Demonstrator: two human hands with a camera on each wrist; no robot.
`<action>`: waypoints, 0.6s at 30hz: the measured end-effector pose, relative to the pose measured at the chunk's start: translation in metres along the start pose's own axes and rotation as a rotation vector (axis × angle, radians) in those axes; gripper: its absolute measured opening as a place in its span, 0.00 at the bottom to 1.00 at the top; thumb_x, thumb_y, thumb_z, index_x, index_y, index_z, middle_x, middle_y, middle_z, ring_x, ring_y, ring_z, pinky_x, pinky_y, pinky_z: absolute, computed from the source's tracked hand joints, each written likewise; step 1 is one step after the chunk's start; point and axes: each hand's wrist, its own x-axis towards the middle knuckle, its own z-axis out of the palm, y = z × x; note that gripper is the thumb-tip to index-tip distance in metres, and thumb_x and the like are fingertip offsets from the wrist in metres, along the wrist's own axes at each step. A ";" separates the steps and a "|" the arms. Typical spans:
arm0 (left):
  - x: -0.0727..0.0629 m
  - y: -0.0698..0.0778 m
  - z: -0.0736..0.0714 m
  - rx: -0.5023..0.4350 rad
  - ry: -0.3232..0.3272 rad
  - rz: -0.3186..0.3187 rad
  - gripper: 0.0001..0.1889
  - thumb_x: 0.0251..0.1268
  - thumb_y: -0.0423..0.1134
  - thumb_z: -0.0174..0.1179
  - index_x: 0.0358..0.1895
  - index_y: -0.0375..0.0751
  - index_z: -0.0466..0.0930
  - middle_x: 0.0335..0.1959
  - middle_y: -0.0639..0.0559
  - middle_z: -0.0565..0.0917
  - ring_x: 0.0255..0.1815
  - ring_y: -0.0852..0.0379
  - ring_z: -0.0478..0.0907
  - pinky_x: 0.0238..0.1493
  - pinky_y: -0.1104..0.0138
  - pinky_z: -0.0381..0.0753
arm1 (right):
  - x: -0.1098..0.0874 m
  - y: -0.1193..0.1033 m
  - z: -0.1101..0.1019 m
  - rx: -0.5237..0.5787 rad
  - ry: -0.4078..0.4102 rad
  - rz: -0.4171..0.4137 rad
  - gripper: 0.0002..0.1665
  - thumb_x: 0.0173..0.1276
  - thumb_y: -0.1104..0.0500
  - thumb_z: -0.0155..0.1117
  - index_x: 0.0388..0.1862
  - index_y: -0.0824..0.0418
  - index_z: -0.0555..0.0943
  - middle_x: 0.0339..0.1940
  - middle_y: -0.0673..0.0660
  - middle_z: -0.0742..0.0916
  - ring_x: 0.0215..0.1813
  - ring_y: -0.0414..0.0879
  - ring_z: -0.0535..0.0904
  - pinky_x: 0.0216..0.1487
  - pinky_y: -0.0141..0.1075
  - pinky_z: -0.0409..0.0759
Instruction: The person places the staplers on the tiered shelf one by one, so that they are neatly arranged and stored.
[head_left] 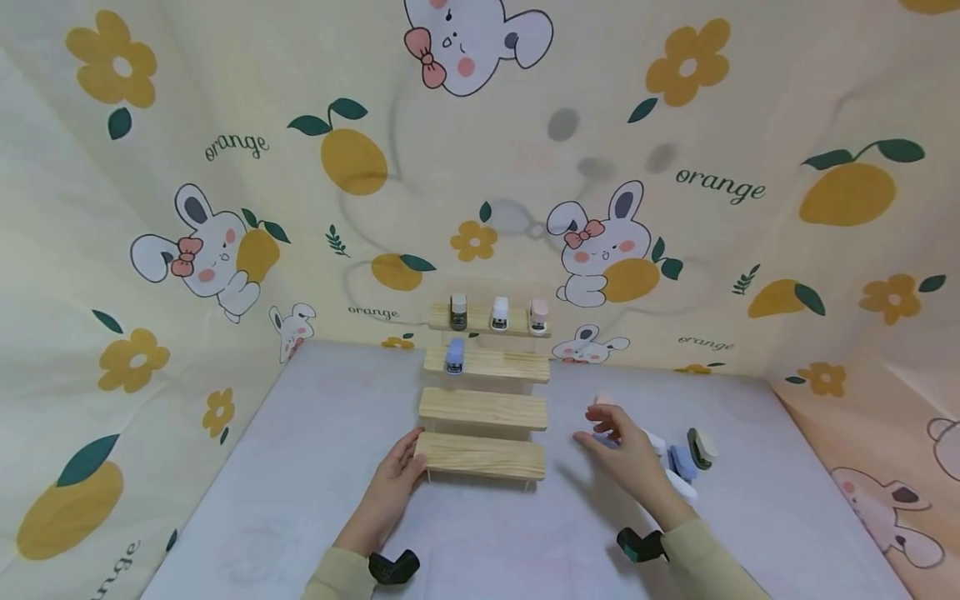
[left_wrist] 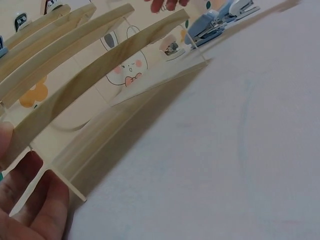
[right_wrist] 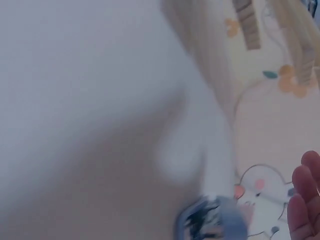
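My left hand (head_left: 390, 483) grips the left end of the lowest board of a stepped wooden display rack (head_left: 480, 457). In the left wrist view its fingers (left_wrist: 52, 200) curl by the clear side support, under the board. My right hand (head_left: 626, 454) hovers right of the rack, thumb and fingers apart with nothing between them. Behind its fingertips a blue mini stapler (head_left: 606, 440) shows partly. The right wrist view has a blue stapler (right_wrist: 215, 222) at its lower edge, apart from the fingers (right_wrist: 302, 200).
A dark-and-white stapler (head_left: 458, 311), a white one (head_left: 499, 313) and a pink one (head_left: 538, 316) stand on the top board. A blue stapler (head_left: 454, 356) stands one board lower. Several more, including a grey-black one (head_left: 702, 448), lie beyond my right hand. A printed cloth (head_left: 480, 167) hangs behind.
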 end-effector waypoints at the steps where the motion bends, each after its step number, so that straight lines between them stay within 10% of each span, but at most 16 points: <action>1: 0.000 0.001 0.000 -0.003 0.001 0.000 0.27 0.76 0.41 0.49 0.75 0.50 0.55 0.75 0.40 0.56 0.73 0.46 0.57 0.69 0.57 0.65 | -0.001 0.003 0.000 -0.013 -0.014 0.011 0.31 0.61 0.42 0.70 0.58 0.55 0.74 0.53 0.52 0.82 0.51 0.49 0.77 0.55 0.48 0.78; 18: -0.002 0.003 0.001 -0.013 -0.008 0.008 0.28 0.77 0.40 0.48 0.75 0.47 0.53 0.75 0.38 0.54 0.73 0.45 0.56 0.69 0.57 0.64 | -0.009 0.035 -0.003 -0.105 -0.075 0.070 0.39 0.61 0.41 0.70 0.64 0.62 0.71 0.59 0.59 0.80 0.64 0.57 0.71 0.65 0.55 0.70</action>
